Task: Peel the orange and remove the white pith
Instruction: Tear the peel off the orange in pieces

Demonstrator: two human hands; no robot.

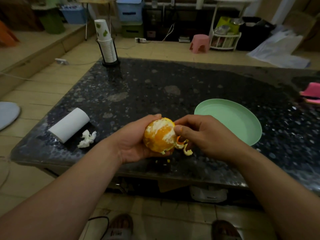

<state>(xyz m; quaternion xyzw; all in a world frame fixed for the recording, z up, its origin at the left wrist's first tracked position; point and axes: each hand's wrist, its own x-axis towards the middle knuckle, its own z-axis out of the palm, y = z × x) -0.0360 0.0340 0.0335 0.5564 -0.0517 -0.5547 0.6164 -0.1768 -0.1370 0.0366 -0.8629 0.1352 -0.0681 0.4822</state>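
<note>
The dark speckled table (155,87) fills the middle of the view; its right end runs out of the picture, and its near edge is partly hidden behind both forearms. The green plate (230,118) lies on the table's right half; its near left rim is covered by the right hand (204,132). A white paper roll (69,124) lies on its side near the table's left edge. A stack of paper cups (106,47) stands in a black holder at the far left corner. A pink thing (311,94) at the right border is cut off and too blurred to name. Two slippered feet (119,229) show at the bottom, dim and half out of view.

Both arms reach forward and meet above the near edge of the table. The left hand (133,141) lies palm up and inward, its fingers curled round the orange (159,134) from the left and below; only the tip of its thumb shows at the top. The right hand comes in palm down; its thumb and forefinger pinch the orange's upper right side; its other fingers curl under and are hidden.

The orange is mostly bare, with patches of white pith. A curled strip of peel (185,148) hangs below the right hand; whether the fingers hold it cannot be told. A crumpled tissue (87,139) lies just beside the roll; tiny peel crumbs (167,160) dot the table under the orange.
</note>
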